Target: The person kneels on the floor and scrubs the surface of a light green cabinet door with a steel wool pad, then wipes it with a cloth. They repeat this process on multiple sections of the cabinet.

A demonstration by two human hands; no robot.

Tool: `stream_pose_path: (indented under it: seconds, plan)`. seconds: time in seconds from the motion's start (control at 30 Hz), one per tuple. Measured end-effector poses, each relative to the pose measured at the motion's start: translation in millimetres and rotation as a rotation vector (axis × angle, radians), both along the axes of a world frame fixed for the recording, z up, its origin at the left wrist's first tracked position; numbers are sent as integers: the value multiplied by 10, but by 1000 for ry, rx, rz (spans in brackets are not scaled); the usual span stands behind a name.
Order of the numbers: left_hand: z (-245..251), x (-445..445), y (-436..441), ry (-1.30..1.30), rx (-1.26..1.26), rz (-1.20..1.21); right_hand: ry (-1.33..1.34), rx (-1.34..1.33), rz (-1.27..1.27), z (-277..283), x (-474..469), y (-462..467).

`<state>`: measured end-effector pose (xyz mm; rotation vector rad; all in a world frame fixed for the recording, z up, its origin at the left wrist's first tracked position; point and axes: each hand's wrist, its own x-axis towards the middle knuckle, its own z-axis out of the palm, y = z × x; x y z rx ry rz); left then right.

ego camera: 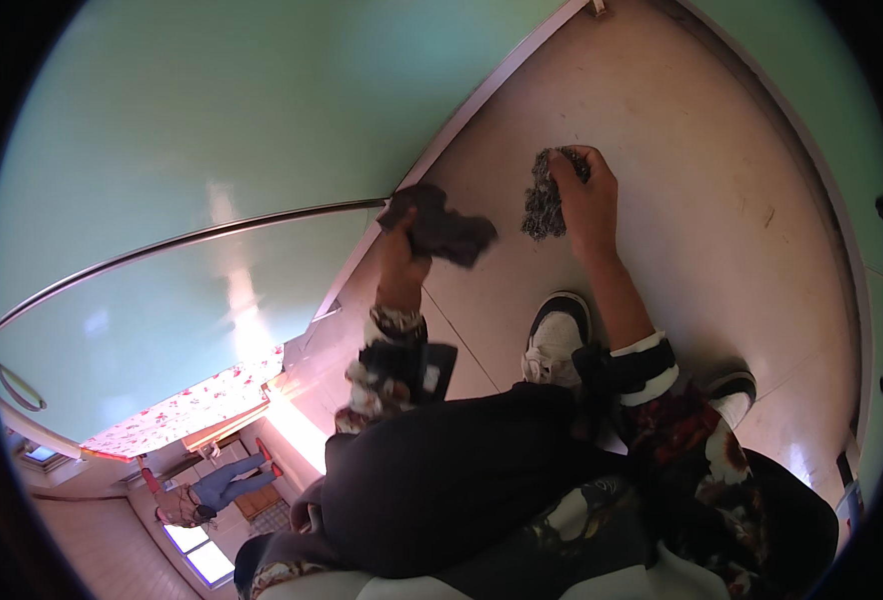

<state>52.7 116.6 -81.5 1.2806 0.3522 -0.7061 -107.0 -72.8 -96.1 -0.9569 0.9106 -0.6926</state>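
Observation:
My left hand (404, 262) grips a dark, crumpled cloth (449, 229), which hangs over the floor close to the foot of the green panelled wall. To the right, my right hand (590, 199) pinches a grey, curly scouring pad (545, 196), which looks like steel wool, between thumb and fingers. The pad and the cloth are apart. Dark bands circle both of my forearms over patterned sleeves. My white and dark shoes stand below my right hand.
A glossy green wall or partition (186, 135) with a metal strip rises at the left. Another green surface (846, 150) curves along the right. Between them lies a pale floor (681, 187) with dark marks. At the lower left are a floral cloth (194, 401) and another person (220, 487).

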Motion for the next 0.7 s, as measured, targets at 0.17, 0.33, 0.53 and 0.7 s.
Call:
stream_pose_path:
  seconds: [0.17,0.33,0.53,0.7]
  plan:
    - [320,-5,22,-780,453,-666,1,32,142,-29,70,86]
    - [245,115,117,-1093,431,-844,-41,31,171,-97,140,197]
    - [-215,182,-78,-566,297,-399,-66,155,128,-112,136,168]
    - [-258,110,-313,-815,462,-412,-24,132,42,-33,-67,-5]
